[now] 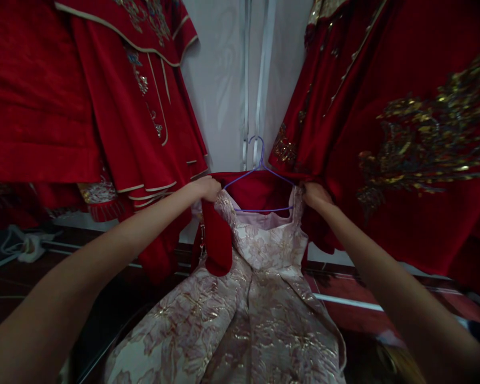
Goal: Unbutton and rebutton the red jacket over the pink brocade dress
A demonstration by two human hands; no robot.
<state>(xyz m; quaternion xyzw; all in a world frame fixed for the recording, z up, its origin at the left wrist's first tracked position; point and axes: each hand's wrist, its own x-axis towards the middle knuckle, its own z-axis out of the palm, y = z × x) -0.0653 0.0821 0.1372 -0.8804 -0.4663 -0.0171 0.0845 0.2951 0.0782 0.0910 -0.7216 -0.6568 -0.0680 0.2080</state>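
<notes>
A pale pink-and-gold floral brocade dress (268,245) hangs by its shoulder straps on a thin purple hanger (260,165) in front of me. Behind its neckline, a red garment (248,192) spreads across the hanger, and a rounded red flap or sleeve (218,240) of it drops over the dress's left side. My left hand (208,188) is closed on the red cloth beside the left strap. At the right strap, my right hand (316,194) is closed too, its fingertips partly hidden by the dark red cloth. The hanger's hook stands up between both hands.
Red embroidered garments (132,106) hang on the left. On the right hangs another red garment (344,106) with gold sequin embroidery. A pale wall panel (220,80) with vertical metal strips lies behind. Low down are a white rail (348,302) and white hangers (28,245).
</notes>
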